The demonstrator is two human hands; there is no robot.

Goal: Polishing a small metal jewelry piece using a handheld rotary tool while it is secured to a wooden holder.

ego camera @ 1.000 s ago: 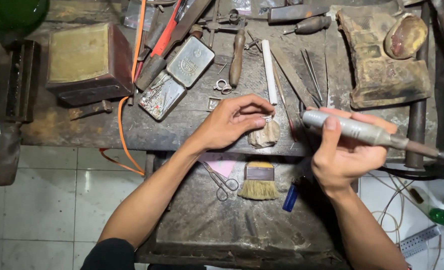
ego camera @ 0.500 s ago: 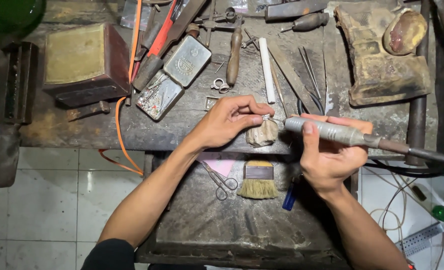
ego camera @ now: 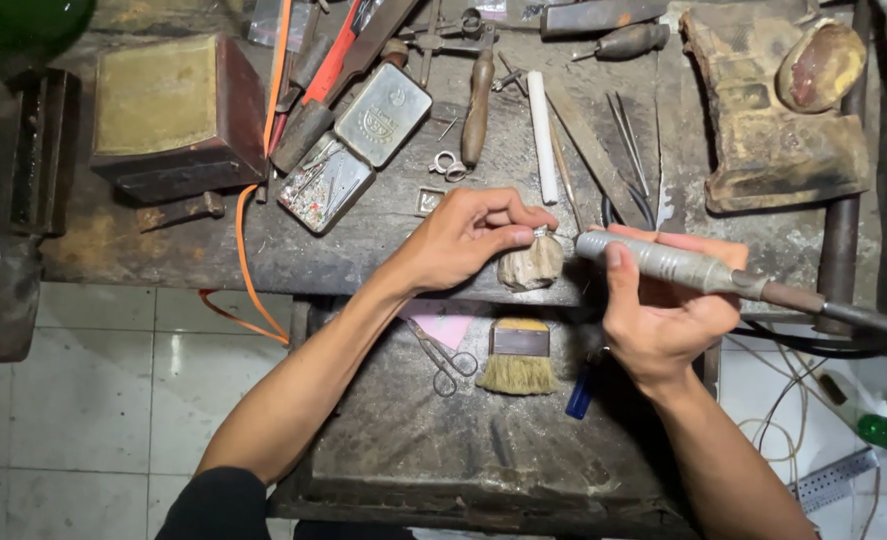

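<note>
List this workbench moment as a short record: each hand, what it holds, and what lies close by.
left hand: pinches a small metal piece against the worn bench peg
right hand: grips a grey rotary handpiece, tip aimed at the peg
tray below: small scissors, flat brush, blue pen
bench top: two open metal tins, white stick, brown box

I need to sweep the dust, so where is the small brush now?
In the head view, the brush lies in the tray below the bench edge, between the scissors and the right hand.
</note>
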